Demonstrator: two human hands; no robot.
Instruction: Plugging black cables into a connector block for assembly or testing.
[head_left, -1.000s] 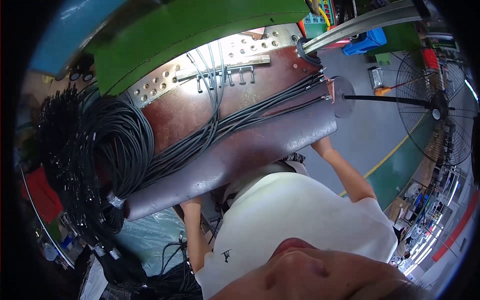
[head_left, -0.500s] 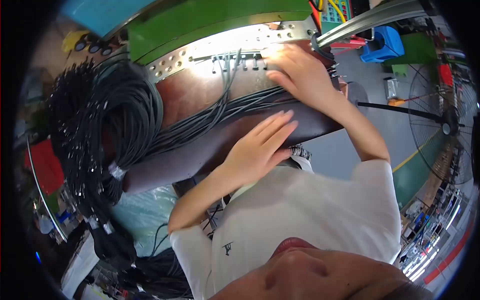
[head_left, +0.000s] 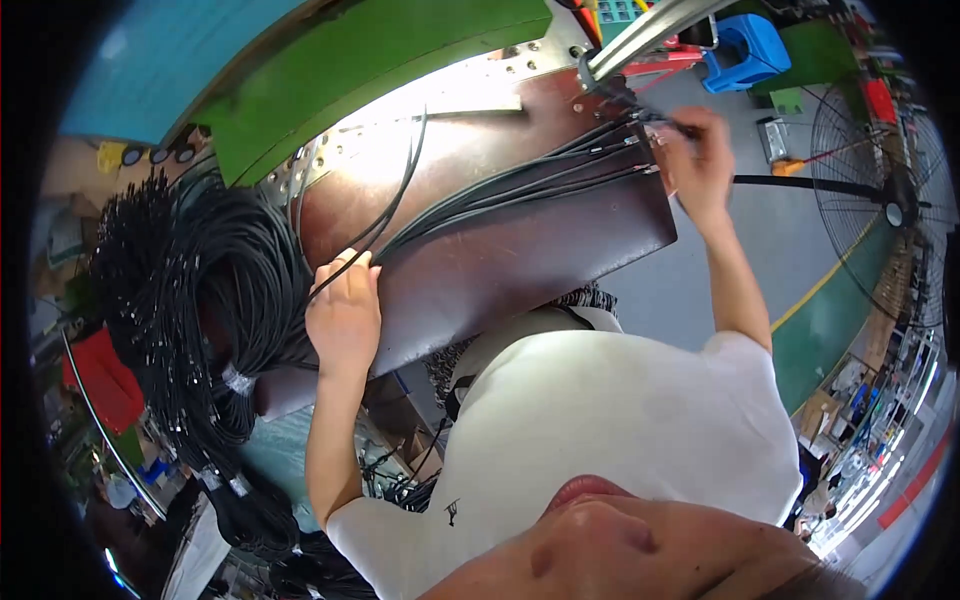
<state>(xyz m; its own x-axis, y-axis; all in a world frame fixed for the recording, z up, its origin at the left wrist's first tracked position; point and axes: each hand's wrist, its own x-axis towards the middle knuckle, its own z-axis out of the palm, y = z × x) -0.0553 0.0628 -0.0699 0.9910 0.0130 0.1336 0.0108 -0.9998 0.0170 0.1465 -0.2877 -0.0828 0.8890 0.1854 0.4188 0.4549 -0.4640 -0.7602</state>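
A loose run of thin black cables [head_left: 480, 205] stretches across the brown work surface [head_left: 520, 260], from a coiled bundle on the left to connector ends [head_left: 640, 150] at the right edge. My left hand [head_left: 345, 315] is closed around part of the run beside the coil, with one cable lying across its fingers. Beyond the right edge, by the connector ends, my right hand [head_left: 702, 165] is smeared by motion. Its fingers look bent, but whether they hold a cable end is unclear. One stray cable [head_left: 412, 170] rises toward the brightly lit strip at the back.
The big coiled cable bundle [head_left: 240, 260] hangs over the left end of the surface. A green metal housing [head_left: 370, 80] runs along the back, with a metal post [head_left: 650, 40] at back right. A black fan [head_left: 890, 200] and a blue stool [head_left: 745, 55] stand on the right.
My left hand has moved left from the front edge and closed on the cables near the coil. My right hand has gone right, past the surface's edge. The cables now lie straighter, farther back.
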